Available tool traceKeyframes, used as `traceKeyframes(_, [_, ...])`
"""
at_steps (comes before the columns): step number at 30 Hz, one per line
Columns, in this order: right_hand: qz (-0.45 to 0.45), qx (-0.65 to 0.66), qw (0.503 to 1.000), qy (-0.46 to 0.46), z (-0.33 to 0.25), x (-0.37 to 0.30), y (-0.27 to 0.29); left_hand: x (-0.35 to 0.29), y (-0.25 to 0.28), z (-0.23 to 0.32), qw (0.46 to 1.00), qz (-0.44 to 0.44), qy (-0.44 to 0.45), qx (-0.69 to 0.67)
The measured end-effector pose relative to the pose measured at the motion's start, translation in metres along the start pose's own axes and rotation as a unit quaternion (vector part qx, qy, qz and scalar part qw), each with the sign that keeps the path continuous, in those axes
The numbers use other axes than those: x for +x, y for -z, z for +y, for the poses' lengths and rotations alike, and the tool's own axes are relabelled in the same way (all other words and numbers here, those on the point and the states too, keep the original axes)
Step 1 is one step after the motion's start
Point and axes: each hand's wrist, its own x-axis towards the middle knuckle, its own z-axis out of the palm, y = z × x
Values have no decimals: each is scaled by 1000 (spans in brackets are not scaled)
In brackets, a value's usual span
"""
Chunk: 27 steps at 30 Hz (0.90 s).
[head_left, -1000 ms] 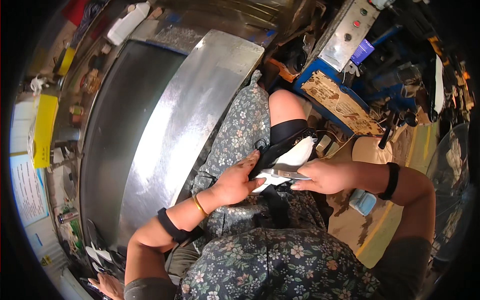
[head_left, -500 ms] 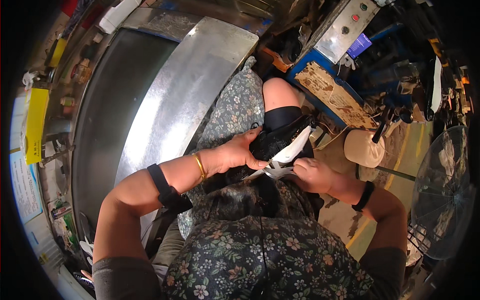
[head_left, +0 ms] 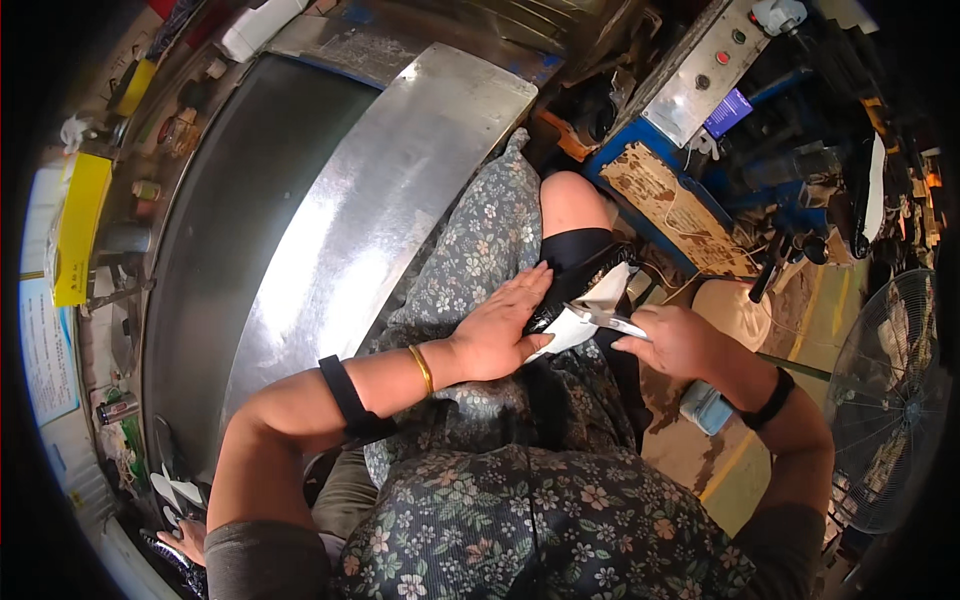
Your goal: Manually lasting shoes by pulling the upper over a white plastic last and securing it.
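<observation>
Across my lap lies a black shoe (head_left: pixel 545 318) with a white sole (head_left: pixel 565 332) turned up. My left hand (head_left: pixel 500 325) holds it down, fingers stretched over the black part and thumb pressed at the sole's near end. In my right hand (head_left: pixel 675 340) is a slim, silvery metal hand tool (head_left: pixel 612 320); its exact kind I cannot make out. The tool's front end reaches over the middle of the white sole, and its back end disappears into my closed fingers. Parts of the shoe are hidden under my left hand and the tool.
A shiny metal sheet (head_left: pixel 370 190) borders a dark conveyor belt (head_left: pixel 240 190) on my left. Beyond my right knee stands a blue machine with a button panel (head_left: pixel 700 75). A floor fan (head_left: pixel 905 400) is at far right. Another person's hand (head_left: pixel 185 540) shows at lower left.
My right hand has moved up and to the right, bringing the silvery tool over the sole. The left hand has flattened further over the shoe. The whole view has shifted slightly.
</observation>
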Motion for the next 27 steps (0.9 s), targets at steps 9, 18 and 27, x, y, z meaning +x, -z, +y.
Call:
traceKeyframes(9, [117, -128, 978, 115, 58, -1, -40, 33, 19, 2, 992, -104, 70, -29])
traceKeyframes(18, [106, -247, 959, 91, 40, -38, -25, 61, 7, 29, 982, -33, 188, -2])
traceKeyframes(27, [104, 14, 981, -165, -25, -20, -21, 49, -1, 12, 996, -32, 76, 43])
